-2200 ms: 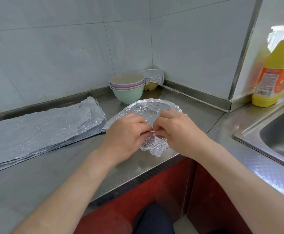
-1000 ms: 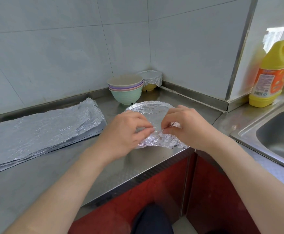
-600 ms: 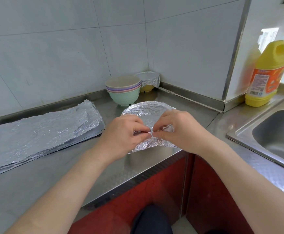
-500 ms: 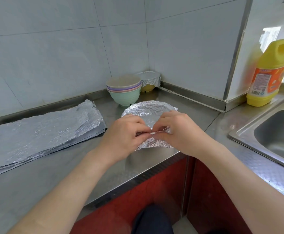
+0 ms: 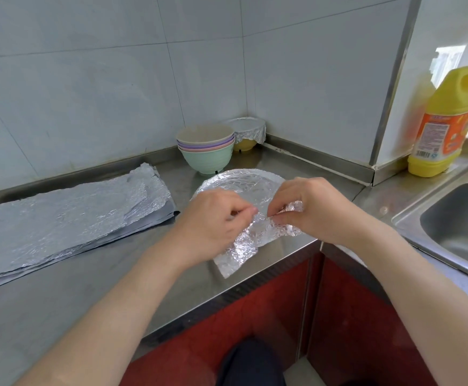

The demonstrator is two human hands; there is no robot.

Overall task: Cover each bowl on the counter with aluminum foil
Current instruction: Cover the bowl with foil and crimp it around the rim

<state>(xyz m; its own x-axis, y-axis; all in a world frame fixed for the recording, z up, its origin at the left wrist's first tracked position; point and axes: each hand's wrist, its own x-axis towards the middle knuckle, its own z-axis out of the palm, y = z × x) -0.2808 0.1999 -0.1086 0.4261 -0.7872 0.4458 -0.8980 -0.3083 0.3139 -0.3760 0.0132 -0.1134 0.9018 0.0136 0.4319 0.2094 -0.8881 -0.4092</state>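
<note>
A bowl wrapped in aluminum foil [image 5: 241, 183] stands near the counter's front edge; the bowl itself is hidden under the foil. My left hand [image 5: 213, 221] and my right hand [image 5: 311, 207] pinch the crumpled foil at its near rim, a little apart. A loose foil flap [image 5: 237, 253] hangs toward the counter edge. Behind stands a stack of several uncovered bowls [image 5: 205, 151], mint green at the bottom. A yellow bowl covered with foil [image 5: 248, 135] sits in the corner. A pile of foil sheets [image 5: 60, 215] lies at the left.
A yellow detergent bottle [image 5: 447, 121] stands at the right by the wall. A steel sink [image 5: 461, 221] lies at the far right. The steel counter [image 5: 60, 288] ends just in front of the hands, with red cabinet fronts below.
My hands, pinched together at the near rim half a second ago, have drawn slightly apart, and a foil flap now sticks out toward the counter edge.
</note>
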